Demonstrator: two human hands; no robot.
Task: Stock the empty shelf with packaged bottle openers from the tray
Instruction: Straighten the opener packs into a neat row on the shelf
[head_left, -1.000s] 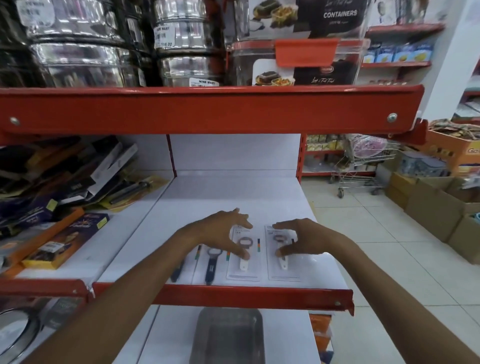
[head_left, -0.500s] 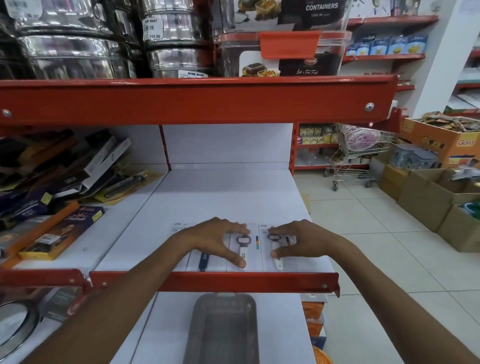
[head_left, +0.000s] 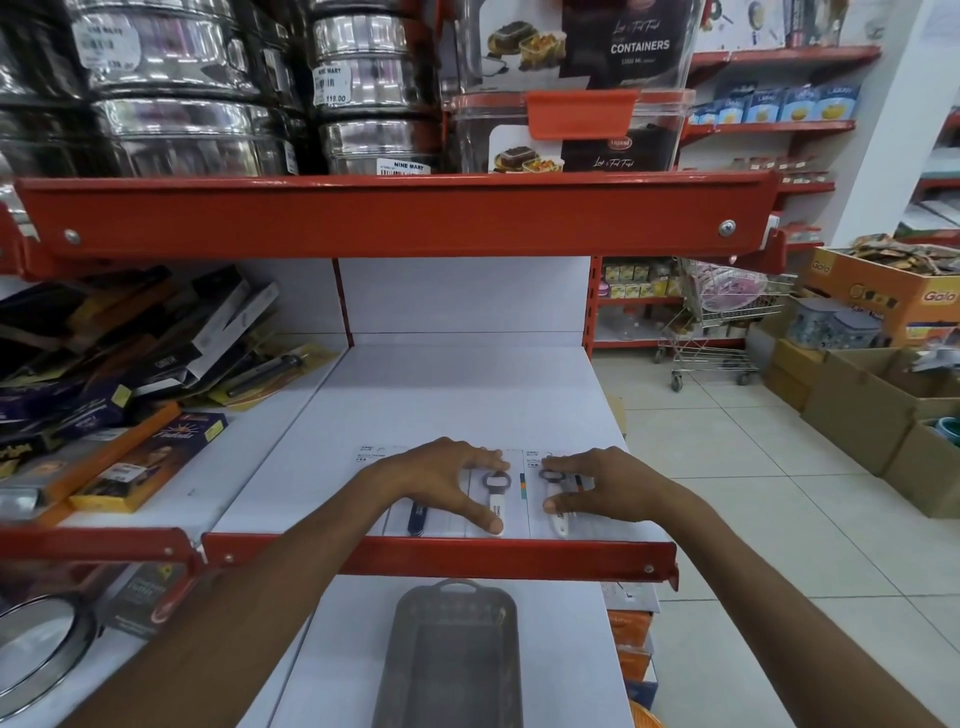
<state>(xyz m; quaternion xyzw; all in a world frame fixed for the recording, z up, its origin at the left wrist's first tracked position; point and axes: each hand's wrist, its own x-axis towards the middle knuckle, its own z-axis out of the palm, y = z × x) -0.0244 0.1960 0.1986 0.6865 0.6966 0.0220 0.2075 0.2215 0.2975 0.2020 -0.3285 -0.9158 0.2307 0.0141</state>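
Observation:
Several packaged bottle openers lie in a row near the front lip of the white shelf (head_left: 467, 400). My left hand (head_left: 436, 480) spans a pack with a white-handled opener (head_left: 497, 486), fingertips at its far end and thumb at its near end. A blue-handled opener pack (head_left: 417, 515) lies partly under that wrist. My right hand (head_left: 610, 488) grips the neighbouring white-handled pack (head_left: 557, 522) the same way. The grey tray (head_left: 400, 654) sits on the shelf below and looks empty.
A red shelf lip (head_left: 441, 558) runs just in front of the packs, and a red upper shelf (head_left: 395, 218) with steel tins and containers hangs overhead. Boxed goods (head_left: 130, 364) fill the left bay. Cardboard boxes (head_left: 872, 400) and a trolley (head_left: 717, 332) stand in the aisle on the right.
Both hands stay on the two white-handled packs, which now lie closer to the front lip and side by side. The view has tilted slightly downward.

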